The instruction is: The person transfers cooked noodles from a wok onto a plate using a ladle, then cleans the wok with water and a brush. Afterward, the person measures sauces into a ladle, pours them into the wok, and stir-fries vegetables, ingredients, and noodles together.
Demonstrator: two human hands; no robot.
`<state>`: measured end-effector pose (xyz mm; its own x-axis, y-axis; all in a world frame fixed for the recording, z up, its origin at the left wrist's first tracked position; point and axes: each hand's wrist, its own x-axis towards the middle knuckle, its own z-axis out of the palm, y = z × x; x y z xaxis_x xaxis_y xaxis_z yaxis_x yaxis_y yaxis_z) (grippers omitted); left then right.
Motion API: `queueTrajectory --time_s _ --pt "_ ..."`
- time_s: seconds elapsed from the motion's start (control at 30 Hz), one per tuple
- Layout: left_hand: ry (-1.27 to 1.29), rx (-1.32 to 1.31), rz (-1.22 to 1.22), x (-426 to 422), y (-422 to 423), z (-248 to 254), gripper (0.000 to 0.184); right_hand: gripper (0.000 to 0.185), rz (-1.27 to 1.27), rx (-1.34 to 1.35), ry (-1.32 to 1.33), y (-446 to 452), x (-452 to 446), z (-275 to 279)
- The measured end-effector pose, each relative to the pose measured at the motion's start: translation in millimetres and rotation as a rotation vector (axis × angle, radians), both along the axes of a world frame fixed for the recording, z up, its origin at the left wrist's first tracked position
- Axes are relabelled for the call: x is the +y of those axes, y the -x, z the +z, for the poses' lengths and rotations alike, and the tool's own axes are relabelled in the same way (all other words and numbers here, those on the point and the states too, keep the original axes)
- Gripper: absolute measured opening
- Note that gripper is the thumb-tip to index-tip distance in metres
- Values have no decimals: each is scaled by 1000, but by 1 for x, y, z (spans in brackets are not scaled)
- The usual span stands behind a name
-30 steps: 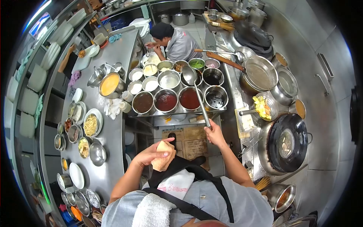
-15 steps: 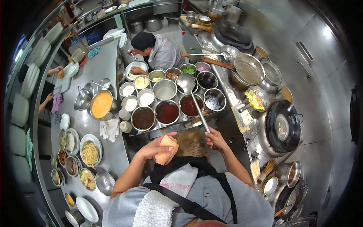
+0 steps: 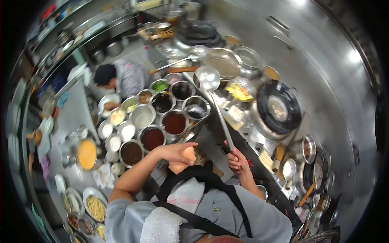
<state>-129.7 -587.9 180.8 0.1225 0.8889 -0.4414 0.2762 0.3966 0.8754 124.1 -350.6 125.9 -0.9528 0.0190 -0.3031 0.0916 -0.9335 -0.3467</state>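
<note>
Holds the ladle up by its handle, left of the wok, with the right hand wrapped tight. Pinches a folded cloth in the left hand, thumb against straight fingers, farther left of the wok and close to the body.

Already has some food in the wok, too blurry to name. Looks like cooking begun, maybe not done, with the ladle out of the wok. Cannot tell how much is left.

Just left of the wok, a colander with yellow food. Farther left, round sauce pots, packed rim by rim, with little room between. Up and left of the wok, a flat strainer, right by the ladle bowl; cannot tell if touching. Left of the wok and nearer the body, a long stove edge and a small open gap down to the floor. Far left of the wok, the steel bench and another person, well apart from both hands.
</note>
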Motion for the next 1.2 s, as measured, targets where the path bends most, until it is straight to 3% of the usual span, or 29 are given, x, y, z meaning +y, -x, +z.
queueTrajectory --time_s 0.1,0.13,0.17,0.27,0.33,0.37,0.4,0.5,0.57,0.6,0.7,0.73,0.8,0.87,0.9,1.03,1.07,1.13,1.2 --pt "-193 7 43 43 -22 -8 98 46 -229 21 -164 -37 44 11" --pt "-286 -17 73 55 -27 -34 95 45 -316 -3 -205 -51 61 12" --pt "-230 -97 107 66 -33 -33 94 44 -388 -118 -332 -62 75 24" --pt "-194 -222 211 85 -33 -72 90 43 -578 -621 -1062 -80 120 30" --pt "-215 -272 304 98 -31 -79 87 43 -609 -839 -1699 -110 191 -29" --pt "-171 -329 407 103 -32 -70 84 39 -503 -921 -1557 -109 193 10" --pt "-126 -385 515 107 -32 -65 82 38 -510 -838 -1505 -122 217 0" --pt "-111 -422 517 119 -29 -66 81 39 -417 -933 -1505 -143 266 -28" --pt "-101 -442 516 124 -32 -65 83 45 -546 -1157 -2028 -144 287 -72" --pt "-104 -448 502 127 -36 -62 85 50 -492 -1305 -1802 -128 272 -49" --pt "-116 -461 471 132 -42 -62 88 50 -464 -1179 -1788 -124 266 -25" --pt "-118 -480 430 137 -46 -63 89 49 -444 -1095 -1485 -130 268 -13" --pt "-105 -503 382 142 -55 -61 92 48 -421 -1024 -1180 -143 271 -22" --pt "-88 -395 338 143 -62 -58 93 45 -448 -1154 -2070 -133 279 -54" --pt "-136 -264 312 144 -63 -59 93 45 -516 -1015 -1841 -134 284 -57" --pt "-151 -73 344 134 -62 -42 91 50 -613 -890 -1734 -163 290 -71" --pt "-132 -110 353 130 -59 -41 90 53 -622 -791 -1250 -154 262 -24" --pt "-129 -225 370 121 -57 -41 88 51 -711 -848 -1838 -196 323 -147" --pt "-159 -242 378 109 -52 -59 87 45 -868 -818 -2247 -173 290 -124"
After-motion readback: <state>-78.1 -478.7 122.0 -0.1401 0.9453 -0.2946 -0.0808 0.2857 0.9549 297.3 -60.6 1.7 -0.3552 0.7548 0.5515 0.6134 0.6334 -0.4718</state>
